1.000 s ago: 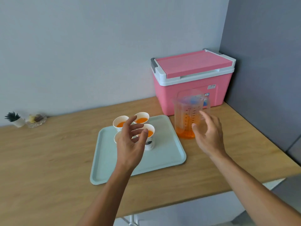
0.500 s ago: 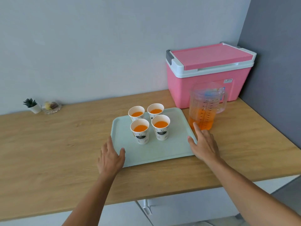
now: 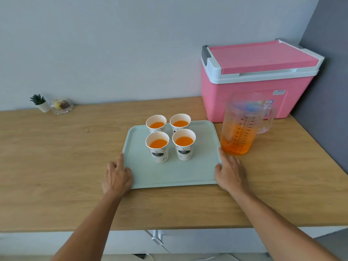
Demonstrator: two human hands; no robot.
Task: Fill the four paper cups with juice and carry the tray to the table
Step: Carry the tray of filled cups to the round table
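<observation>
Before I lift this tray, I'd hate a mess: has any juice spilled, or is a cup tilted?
Nothing stands out. All four cups stand upright on the tray, which shows no spill. The jug stands close to its right edge, near the right hand.

My feed is bright and evenly lit, soft daylight-like light with no harsh glare. Shadows are faint: I see a pale one under the translucent plastic measuring jug of orange juice (image 3: 243, 127) just beyond my right hand (image 3: 230, 171), and thin ones beneath both hands on the light wooden tabletop (image 3: 56, 157). The centre is sharp. Wide-angle distortion bows the tabletop's edges, and the small potted succulent (image 3: 40, 102) far beyond my left hand (image 3: 117, 175) looks soft.
</observation>
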